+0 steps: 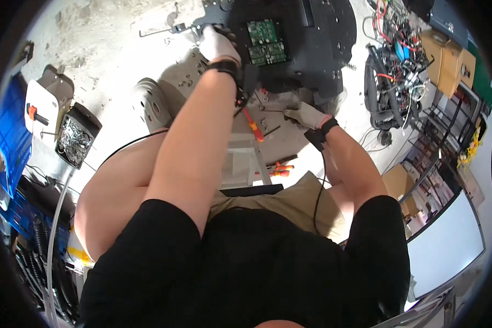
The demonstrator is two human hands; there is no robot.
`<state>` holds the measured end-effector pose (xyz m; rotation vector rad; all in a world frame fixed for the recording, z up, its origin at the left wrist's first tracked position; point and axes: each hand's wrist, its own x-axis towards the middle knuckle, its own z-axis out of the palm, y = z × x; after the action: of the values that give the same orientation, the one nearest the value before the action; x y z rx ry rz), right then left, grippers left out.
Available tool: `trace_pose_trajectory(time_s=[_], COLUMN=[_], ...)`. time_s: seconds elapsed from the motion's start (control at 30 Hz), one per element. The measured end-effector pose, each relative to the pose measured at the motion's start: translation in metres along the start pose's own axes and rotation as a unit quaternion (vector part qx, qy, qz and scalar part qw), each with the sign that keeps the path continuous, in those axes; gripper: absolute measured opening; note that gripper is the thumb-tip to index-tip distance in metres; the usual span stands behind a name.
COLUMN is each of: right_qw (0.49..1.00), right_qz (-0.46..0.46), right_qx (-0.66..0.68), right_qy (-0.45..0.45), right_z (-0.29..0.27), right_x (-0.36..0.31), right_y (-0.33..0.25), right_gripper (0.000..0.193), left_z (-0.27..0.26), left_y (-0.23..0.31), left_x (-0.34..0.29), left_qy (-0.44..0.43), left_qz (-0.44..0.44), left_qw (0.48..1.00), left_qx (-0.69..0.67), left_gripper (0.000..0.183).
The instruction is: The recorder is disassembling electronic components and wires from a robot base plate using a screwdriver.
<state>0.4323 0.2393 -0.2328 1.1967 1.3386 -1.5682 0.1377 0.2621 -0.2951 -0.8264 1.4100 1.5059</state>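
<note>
My left hand [217, 45], in a white glove with dark fingers, is at the left edge of a large black panel [322, 38]. Its fingers curl closed beside a thin metal bar [167, 31]; what they grip is hidden. Two green circuit boards [262, 31] sit on the panel, right of that hand. My right hand [308, 115], also gloved, is below the panel's near edge, closed on a thin metal rod [273, 111] that points left. Between my arms, a red-and-yellow screwdriver [252, 126] lies on the floor.
Loose screws [187, 76] lie scattered near my shoe [152, 104]. A black bin of metal fasteners [76, 136] stands at left. Red-handled pliers [279, 168] lie by a metal stool [246, 150]. Tangled cables [393, 76] and cardboard boxes [448, 65] fill the right.
</note>
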Motion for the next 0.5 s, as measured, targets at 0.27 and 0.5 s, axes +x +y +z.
trace_pose_trajectory(time_s=[0.27, 0.5], right_qw=[0.987, 0.904], right_qz=[-0.021, 0.070], right_qx=[-0.109, -0.337], right_qy=[0.120, 0.256], right_z=[0.044, 0.078], right_x=[0.077, 0.104], right_y=[0.106, 0.061], right_gripper=[0.024, 0.031], left_z=[-0.023, -0.036], left_y=[0.029, 0.038], left_x=[0.045, 0.057], left_qy=[-0.037, -0.054], left_qz=[0.096, 0.126], left_qw=[0.995, 0.990], left_qx=[0.018, -0.018], left_gripper=[0.025, 0.029])
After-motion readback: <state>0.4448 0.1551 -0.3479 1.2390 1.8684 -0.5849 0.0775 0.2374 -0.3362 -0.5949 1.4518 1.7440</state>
